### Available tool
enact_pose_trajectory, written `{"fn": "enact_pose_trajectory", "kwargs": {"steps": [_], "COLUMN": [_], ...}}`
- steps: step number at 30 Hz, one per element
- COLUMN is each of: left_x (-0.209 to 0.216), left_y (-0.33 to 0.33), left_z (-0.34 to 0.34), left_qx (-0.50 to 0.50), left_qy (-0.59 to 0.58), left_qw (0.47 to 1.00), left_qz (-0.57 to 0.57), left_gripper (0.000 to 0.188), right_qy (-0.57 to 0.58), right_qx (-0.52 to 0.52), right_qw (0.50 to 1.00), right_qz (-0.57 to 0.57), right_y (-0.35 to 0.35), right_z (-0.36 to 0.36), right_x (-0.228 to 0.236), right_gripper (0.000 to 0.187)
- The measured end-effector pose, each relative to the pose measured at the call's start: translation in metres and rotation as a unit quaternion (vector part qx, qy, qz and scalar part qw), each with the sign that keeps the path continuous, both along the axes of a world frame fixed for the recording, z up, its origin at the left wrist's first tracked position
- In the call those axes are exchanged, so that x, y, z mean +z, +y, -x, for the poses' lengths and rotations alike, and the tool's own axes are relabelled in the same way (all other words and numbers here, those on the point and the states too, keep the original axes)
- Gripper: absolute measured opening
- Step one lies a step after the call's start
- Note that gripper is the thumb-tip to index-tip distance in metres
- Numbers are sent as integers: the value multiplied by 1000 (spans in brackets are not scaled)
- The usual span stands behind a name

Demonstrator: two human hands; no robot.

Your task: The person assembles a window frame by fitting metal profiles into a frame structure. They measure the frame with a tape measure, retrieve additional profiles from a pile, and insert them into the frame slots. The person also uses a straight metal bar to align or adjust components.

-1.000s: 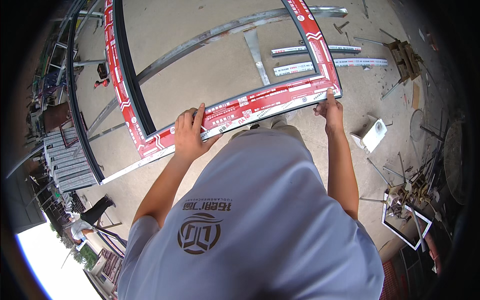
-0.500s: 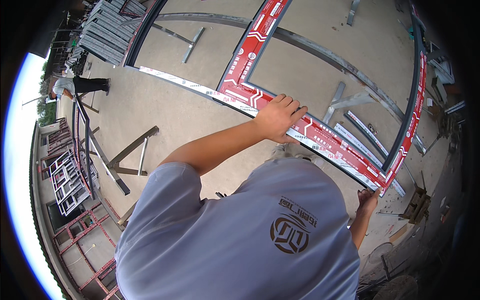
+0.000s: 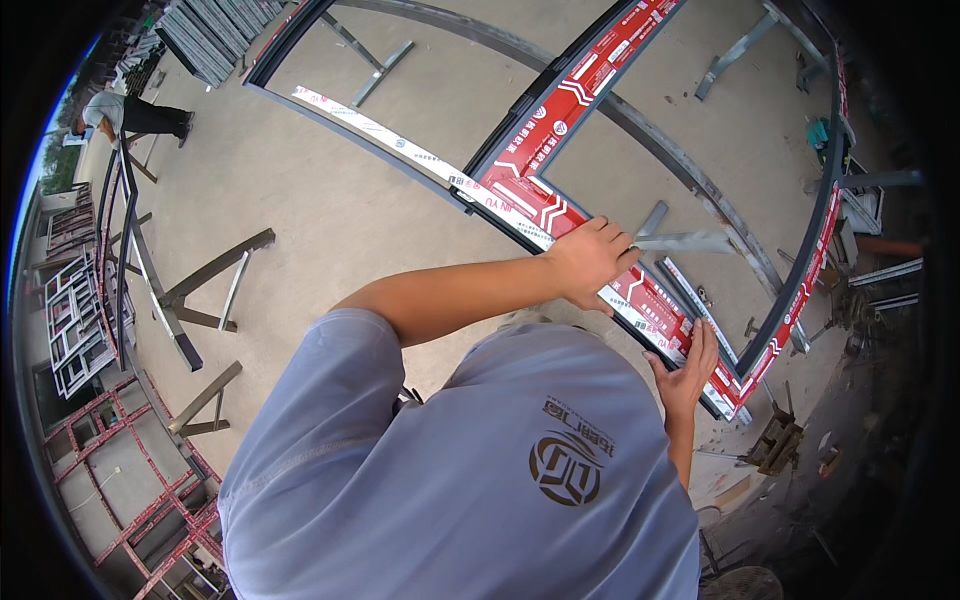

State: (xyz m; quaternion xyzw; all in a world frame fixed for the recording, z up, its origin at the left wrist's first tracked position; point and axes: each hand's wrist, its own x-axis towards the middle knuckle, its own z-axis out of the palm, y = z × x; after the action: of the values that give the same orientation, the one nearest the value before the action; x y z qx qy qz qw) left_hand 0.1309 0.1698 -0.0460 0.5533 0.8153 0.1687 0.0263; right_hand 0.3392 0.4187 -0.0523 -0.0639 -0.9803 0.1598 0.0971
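Shirt: grey-blue, dark emblem, fills bottom centre.
Left hand: right of picture centre, clamped on the near bar of the big frame; fingers over the top, thumb at the close edge.
Right hand: lower and further right, same bar, fingers laid across it, thumb spread along the close edge (underside hidden, so cannot tell whether it clamps).
Frame: near side slants from upper left to lower right; red-faced upright climbs to top centre; floor shows through the openings.
Near bar: looks metal, probably stiff; whole frame likely bulky, liable to twist if raised from one end. Best hold, I judge: hands wide apart here, palms over, thumbs below.
Film: red and white, smooth; may slip, so better to grip round the profile.
Corner: right of lower centre; likely easily dented, poor handhold.
Beam: grey, passes beneath the frame, upper right; contact unclear.
Trestle: steel, left of centre, well apart.
Co-worker: upper left, bent forward.
Stack: grey profiles, upper left.
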Motion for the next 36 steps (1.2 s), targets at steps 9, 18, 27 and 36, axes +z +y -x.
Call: {"fn": "enact_pose_trajectory", "kwargs": {"steps": [9,18,27,36], "left_x": [5,-1,6,-9], "left_y": [-2,-1,-3,-14], "left_z": [-1,-3,-9,-76], "left_qx": [2,5,37,193], "left_qy": [14,6,13,34], "left_qw": [999,999,999,976], "left_qz": [51,35,4,-96], "left_gripper": [92,92,94,78], "right_qy": [-20,-4,36,75], "right_qx": [15,7,8,12], "right_qw": [996,997,997,996], "right_qz": [-81,-80,-66,-51], "right_y": [4,6,1,11], "right_z": [9,5,6,1], "right_x": [-22,-27,-22,-25], "right_gripper": [104,102,101,97]}}
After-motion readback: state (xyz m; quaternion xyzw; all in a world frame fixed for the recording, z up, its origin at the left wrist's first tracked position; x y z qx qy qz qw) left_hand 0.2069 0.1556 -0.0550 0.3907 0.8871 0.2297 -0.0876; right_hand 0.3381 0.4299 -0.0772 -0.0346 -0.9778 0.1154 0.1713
